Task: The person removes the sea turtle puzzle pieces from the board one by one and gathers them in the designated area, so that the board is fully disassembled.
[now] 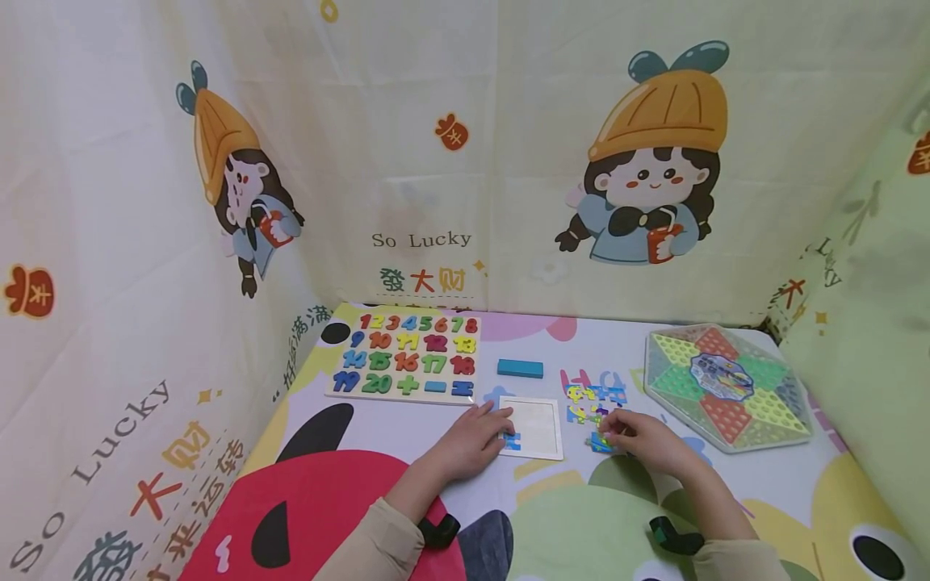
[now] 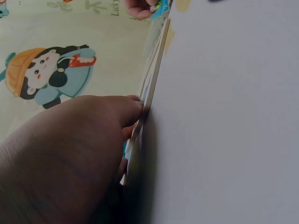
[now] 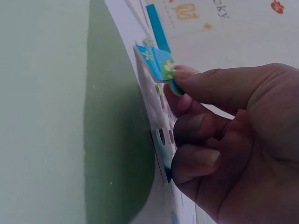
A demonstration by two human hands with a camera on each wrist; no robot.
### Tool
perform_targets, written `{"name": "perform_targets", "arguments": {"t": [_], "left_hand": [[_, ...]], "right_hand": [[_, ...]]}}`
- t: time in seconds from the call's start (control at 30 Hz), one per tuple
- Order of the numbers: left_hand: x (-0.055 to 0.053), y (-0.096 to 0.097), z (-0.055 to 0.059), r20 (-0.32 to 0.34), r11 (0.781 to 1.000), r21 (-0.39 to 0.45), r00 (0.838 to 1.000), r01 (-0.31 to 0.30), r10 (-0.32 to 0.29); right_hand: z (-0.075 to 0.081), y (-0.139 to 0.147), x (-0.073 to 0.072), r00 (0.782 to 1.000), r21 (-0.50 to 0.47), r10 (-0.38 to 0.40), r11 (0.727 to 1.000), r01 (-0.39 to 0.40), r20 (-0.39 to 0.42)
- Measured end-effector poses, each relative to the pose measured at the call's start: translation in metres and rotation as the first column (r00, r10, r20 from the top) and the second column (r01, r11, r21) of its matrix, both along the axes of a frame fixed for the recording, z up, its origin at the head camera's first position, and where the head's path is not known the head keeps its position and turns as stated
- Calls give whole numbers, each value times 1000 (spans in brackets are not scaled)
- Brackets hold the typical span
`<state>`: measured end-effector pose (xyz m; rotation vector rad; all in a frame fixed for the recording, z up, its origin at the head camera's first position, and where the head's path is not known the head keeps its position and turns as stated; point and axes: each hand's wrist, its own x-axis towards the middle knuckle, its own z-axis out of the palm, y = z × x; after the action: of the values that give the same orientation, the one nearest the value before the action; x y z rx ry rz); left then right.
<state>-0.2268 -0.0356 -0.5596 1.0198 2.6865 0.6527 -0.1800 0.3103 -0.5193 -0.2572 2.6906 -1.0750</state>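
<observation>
My right hand (image 1: 647, 440) pinches a blue and green jigsaw piece (image 3: 156, 64) between thumb and forefinger, and its other fingers are curled below. In the head view this hand is to the right of a shallow white puzzle tray (image 1: 559, 428). A blue jigsaw piece (image 1: 512, 442) lies inside the tray's lower left corner. My left hand (image 1: 472, 440) rests over the tray's left rim, with its thumb (image 2: 133, 109) against the edge in the left wrist view. Several loose colourful jigsaw pieces (image 1: 577, 393) lie just beyond my right hand.
A number board (image 1: 475, 331) with coloured numerals stands at the back left. A blue block (image 1: 520, 369) lies behind the tray. To the right is a hexagonal star-patterned game board (image 1: 726, 387). Printed cloth walls (image 1: 523, 161) enclose the back and sides of the table.
</observation>
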Motion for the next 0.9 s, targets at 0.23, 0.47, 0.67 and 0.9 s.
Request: {"name": "perform_targets", "arguments": {"t": [0.23,0.47,0.67,0.9], "left_hand": [[0,0,-1,-6,1000,-6,1000,9,-9],[-2,1,-3,-13,1000,-6,1000,13,-13],[-1,0,-2,-7,1000,-3,1000,15,-15],[0,0,-1,34,1000,-6,999,-28,28]], "right_hand": [[-3,0,-2,1000,47,-14,999,14,-2],[0,-4,-3,999,95,-14,995,18,-44],[10,-21,-8,999,101,-27,994,31,-43],[12,-59,-20,998,100,31,995,-25,-52]]}}
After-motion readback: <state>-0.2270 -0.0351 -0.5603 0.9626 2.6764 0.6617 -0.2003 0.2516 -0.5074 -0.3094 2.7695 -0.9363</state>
